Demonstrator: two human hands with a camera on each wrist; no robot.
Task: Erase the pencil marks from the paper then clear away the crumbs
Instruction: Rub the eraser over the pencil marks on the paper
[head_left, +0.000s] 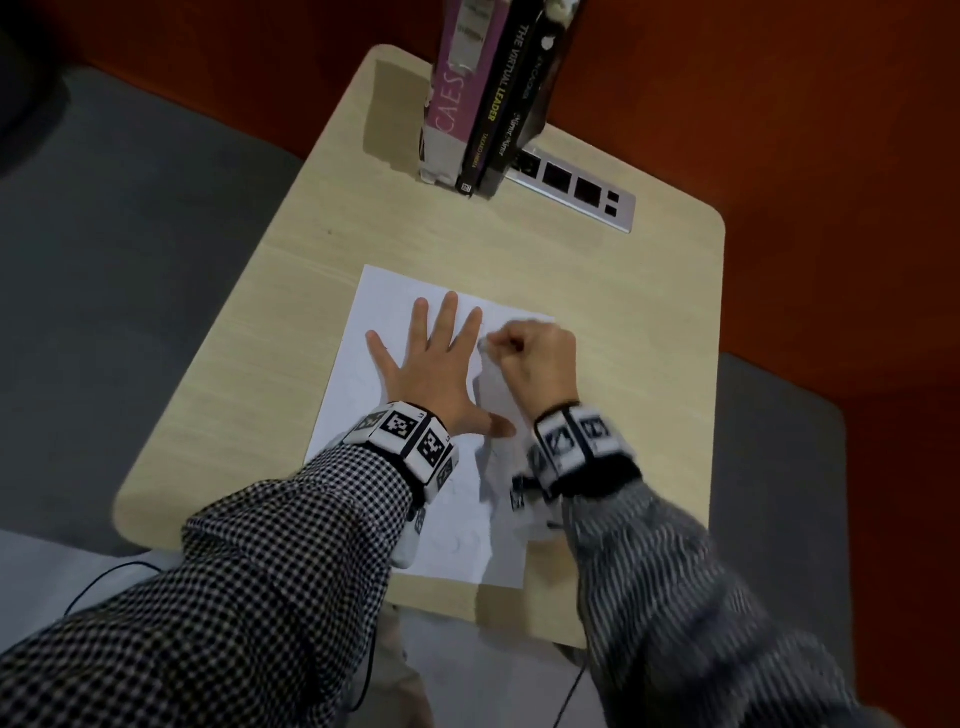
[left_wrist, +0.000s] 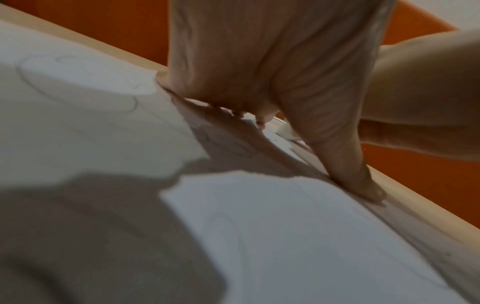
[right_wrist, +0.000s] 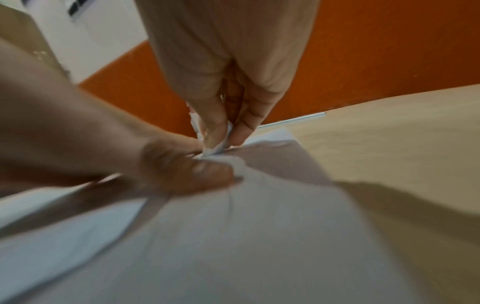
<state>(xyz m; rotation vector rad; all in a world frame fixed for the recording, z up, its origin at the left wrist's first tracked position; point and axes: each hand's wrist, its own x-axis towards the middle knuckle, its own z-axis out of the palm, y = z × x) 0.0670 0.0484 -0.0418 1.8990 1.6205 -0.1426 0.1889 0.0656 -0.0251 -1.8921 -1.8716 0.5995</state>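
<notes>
A white sheet of paper lies on the light wooden table. Faint pencil loops show on it in the left wrist view. My left hand presses flat on the sheet with its fingers spread. Its thumb points toward the near right. My right hand pinches a small white eraser between thumb and fingers. The eraser's tip sits on the paper right beside the left index finger. Between the two hands the paper buckles up into a ridge.
Three books stand upright at the table's far edge. A silver socket panel is set into the tabletop to their right. Grey seat cushions flank the table, with an orange wall behind. Thin black cables hang near my lap.
</notes>
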